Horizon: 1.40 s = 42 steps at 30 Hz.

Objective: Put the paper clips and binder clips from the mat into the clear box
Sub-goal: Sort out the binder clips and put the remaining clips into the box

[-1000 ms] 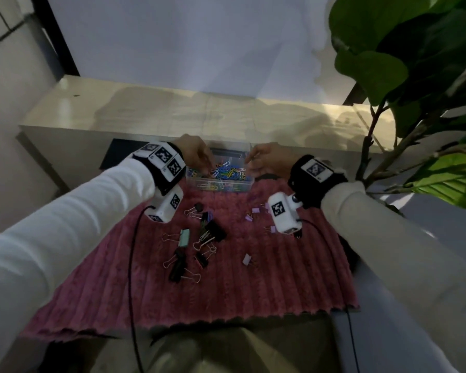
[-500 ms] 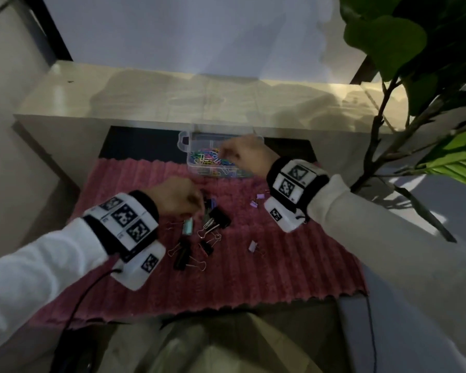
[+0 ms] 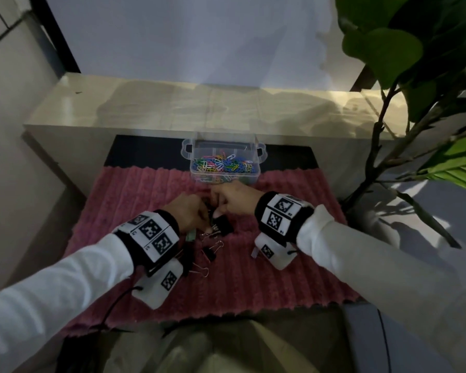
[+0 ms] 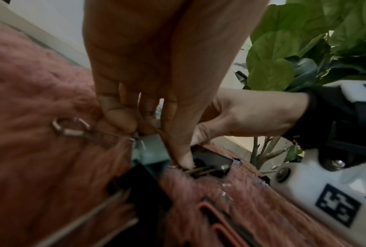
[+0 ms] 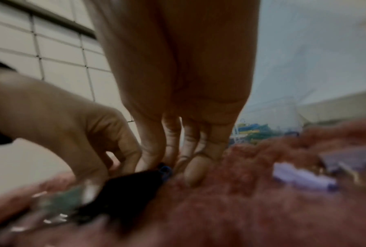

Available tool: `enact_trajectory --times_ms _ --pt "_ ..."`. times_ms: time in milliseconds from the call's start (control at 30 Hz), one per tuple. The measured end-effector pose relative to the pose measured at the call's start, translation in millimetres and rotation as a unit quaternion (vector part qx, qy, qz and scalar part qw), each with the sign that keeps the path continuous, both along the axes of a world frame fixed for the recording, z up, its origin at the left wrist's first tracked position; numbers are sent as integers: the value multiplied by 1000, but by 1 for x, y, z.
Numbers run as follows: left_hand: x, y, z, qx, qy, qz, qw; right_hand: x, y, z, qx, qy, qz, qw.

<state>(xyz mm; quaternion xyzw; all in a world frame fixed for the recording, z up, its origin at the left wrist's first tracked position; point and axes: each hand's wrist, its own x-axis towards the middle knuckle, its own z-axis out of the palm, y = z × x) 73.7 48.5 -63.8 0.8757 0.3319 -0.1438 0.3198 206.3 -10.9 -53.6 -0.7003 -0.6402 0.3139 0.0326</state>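
- the clear box (image 3: 224, 168) stands at the middle of the mat's far edge, lid off, and already holds a thick heap of coloured paper clips (image 3: 222, 165); judging by that, the paper-clip part looks largely done.
- the pink mat (image 3: 267, 278) still carries a cluster of binder clips near its middle: a large black binder clip (image 3: 223, 225), a smaller black one (image 3: 210, 254) just nearer the near edge, a green binder clip (image 4: 151, 149), and wire handles showing beside the left wrist.
- small lilac binder clips (image 5: 302, 177) lie toward the right edge of the mat, seen clearly only in the right wrist view, blurred.
- the left hand (image 3: 187, 211) is down in the cluster with fingers curled; the left wrist view shows its fingers round the green binder clip, a fingertip also pressing at the large black one.
- the right hand (image 3: 233, 201) is down just beside it, fingertips on the mat at the edge of the large black binder clip; whether it has closed on anything i cannot tell, the view is too blurred.
- judgement: roughly the middle of the job; both hands are at a pick-up, nothing is in transit, and several binder clips remain to carry to the far edge.
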Motion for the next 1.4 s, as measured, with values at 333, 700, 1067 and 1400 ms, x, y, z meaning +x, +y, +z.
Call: enact_trajectory --times_ms 333,700,1067,1400 --pt "-5 3 7 15 -128 46 991 -4 -6 -8 37 282 -198 938" --pt "3 -5 31 103 -238 -12 966 0 -20 4 -32 610 -339 716" --pt "1 4 28 -45 -279 86 955 9 -39 -9 29 628 -363 687" --pt "-3 5 24 -150 -201 64 966 5 -41 2 60 547 -313 774"
